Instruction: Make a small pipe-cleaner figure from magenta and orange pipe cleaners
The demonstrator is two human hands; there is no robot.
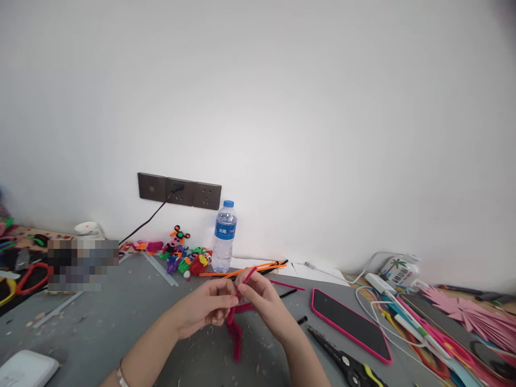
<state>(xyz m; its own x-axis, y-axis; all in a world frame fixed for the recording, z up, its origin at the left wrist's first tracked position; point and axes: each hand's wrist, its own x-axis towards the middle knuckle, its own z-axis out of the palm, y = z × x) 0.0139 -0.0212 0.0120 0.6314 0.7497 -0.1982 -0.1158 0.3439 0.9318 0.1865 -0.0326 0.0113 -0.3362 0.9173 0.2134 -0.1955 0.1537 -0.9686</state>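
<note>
Both hands meet over the grey table (161, 355), near its middle. My left hand (212, 303) is closed, thumb and fingers pinching a dark pink pipe cleaner (237, 344). On the other side my right hand (260, 298) pinches the same pink piece, with one end sticking up above the fingertips. A bent, folded part of it hangs below the hands. Just behind them lie orange pipe cleaners (262, 267), and another thin pink pipe cleaner (288, 285) lies to the right. The exact grip point is partly hidden by my fingers.
A water bottle (224, 236) stands by the wall, beside several colourful pipe-cleaner figures (189, 260). To the right lie pliers (342, 360), a phone in a pink case (350, 325), cables and pink folded paper (467, 312). Orange-handled scissors (32, 279) lie at the left.
</note>
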